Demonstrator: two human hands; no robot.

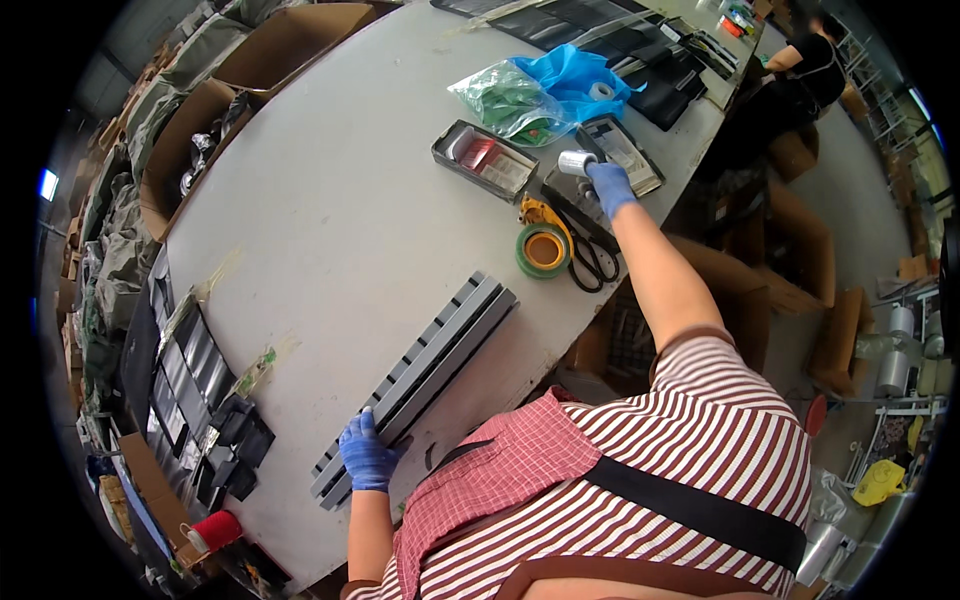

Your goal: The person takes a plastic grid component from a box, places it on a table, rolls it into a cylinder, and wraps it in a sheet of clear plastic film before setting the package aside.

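A packing workshop: long worktable [330, 230], cardboard boxes [190, 150], tape rolls [543, 250], scissors [590, 255].

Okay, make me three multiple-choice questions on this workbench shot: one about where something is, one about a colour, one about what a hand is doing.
1. Where does the green tape roll lie?
A. beside the scissors
B. inside a cardboard box
C. on the floor

2. What colour are the gloves on both hands?
A. white
B. blue
C. black

3. What is the right hand doing?
A. resting flat on the table
B. gripping the scissors
C. holding a small silver roll

Answers: 1 A, the roll sits on the table right next to the scissors. 2 B, both gloves show blue. 3 C, its fingers close on the roll above the trays, while the left hand presses on the long grey slatted strip.
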